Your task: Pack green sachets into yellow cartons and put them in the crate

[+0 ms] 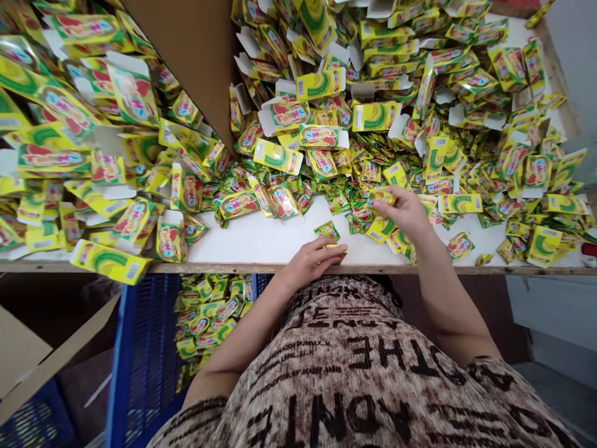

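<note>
My left hand [311, 260] rests at the front edge of the white table [261, 239], fingers curled round a small yellow-green packet [336, 251]; another loose sachet [327, 231] lies just beyond it. My right hand [405, 210] reaches into the heap of small green and yellow sachets [364, 174], fingers pinched on one sachet [383, 198]. Around and behind the heap lie many open yellow-green cartons [321, 84] with white flaps.
A brown cardboard sheet [191, 56] stands up across the table at the back left, with more cartons [93, 143] piled left of it. Under the table, a blue plastic crate [149, 354] holds several filled packets [208, 311]. A cardboard flap [46, 367] sits at the lower left.
</note>
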A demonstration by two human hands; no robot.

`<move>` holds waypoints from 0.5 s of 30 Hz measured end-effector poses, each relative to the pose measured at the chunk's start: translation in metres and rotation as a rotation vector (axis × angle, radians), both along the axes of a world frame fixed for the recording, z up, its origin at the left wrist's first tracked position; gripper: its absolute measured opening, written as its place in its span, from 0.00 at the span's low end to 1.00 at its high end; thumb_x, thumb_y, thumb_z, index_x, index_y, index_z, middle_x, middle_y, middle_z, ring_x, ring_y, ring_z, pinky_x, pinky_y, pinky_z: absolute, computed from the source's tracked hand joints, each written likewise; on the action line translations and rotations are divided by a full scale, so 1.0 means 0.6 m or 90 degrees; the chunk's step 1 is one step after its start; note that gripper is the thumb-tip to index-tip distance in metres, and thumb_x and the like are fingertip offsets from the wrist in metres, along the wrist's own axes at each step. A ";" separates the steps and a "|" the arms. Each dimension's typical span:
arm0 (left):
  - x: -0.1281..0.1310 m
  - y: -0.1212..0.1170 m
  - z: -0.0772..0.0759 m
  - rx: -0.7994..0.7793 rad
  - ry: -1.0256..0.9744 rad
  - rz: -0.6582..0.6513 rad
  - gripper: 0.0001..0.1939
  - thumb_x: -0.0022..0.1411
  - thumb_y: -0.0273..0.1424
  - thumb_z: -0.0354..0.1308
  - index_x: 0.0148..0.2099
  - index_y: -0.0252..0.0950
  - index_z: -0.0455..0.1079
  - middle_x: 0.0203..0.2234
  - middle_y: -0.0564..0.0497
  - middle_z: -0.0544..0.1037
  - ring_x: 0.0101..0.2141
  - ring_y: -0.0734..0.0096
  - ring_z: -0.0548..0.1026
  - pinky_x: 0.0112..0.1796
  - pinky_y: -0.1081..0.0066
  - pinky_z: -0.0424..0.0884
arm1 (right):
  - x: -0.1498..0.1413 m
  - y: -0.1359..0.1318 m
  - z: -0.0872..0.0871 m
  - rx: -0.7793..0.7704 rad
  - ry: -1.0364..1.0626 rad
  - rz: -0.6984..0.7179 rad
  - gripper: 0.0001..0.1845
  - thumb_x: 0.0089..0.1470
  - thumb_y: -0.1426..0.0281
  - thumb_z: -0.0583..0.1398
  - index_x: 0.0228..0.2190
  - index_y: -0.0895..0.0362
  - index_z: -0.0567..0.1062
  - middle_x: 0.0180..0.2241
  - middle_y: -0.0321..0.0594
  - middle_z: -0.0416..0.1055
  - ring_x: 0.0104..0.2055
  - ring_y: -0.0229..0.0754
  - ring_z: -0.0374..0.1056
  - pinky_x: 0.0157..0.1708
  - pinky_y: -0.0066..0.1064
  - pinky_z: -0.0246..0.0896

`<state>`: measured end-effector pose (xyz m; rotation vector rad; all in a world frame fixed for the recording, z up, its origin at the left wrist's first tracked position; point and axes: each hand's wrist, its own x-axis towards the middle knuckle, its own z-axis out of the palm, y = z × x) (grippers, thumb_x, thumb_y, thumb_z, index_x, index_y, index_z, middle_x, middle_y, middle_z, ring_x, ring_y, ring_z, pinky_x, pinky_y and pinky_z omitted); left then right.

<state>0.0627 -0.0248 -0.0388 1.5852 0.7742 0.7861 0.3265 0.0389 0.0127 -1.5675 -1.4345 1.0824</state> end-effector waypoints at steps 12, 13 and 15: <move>-0.321 -0.129 0.064 -0.291 0.447 0.346 0.20 0.42 0.44 0.71 0.36 0.39 0.80 0.34 0.46 0.82 0.36 0.52 0.78 0.39 0.61 0.73 | -0.155 -0.019 -0.119 -0.115 -0.169 0.132 0.24 0.40 0.69 0.71 0.41 0.57 0.74 0.24 0.31 0.67 0.29 0.40 0.65 0.33 0.32 0.61; -0.348 -0.142 0.062 -0.296 0.524 0.382 0.19 0.39 0.44 0.72 0.34 0.39 0.80 0.31 0.46 0.82 0.34 0.51 0.77 0.38 0.61 0.72 | -0.160 -0.018 -0.118 -0.103 -0.216 0.129 0.25 0.40 0.70 0.71 0.43 0.58 0.74 0.27 0.34 0.70 0.32 0.42 0.67 0.36 0.33 0.62; -0.369 -0.152 0.058 -0.272 0.570 0.487 0.19 0.40 0.45 0.70 0.33 0.39 0.79 0.29 0.47 0.82 0.33 0.53 0.77 0.38 0.61 0.72 | -0.163 -0.019 -0.114 -0.084 -0.288 0.159 0.24 0.44 0.70 0.70 0.44 0.59 0.73 0.32 0.41 0.73 0.38 0.46 0.69 0.41 0.35 0.61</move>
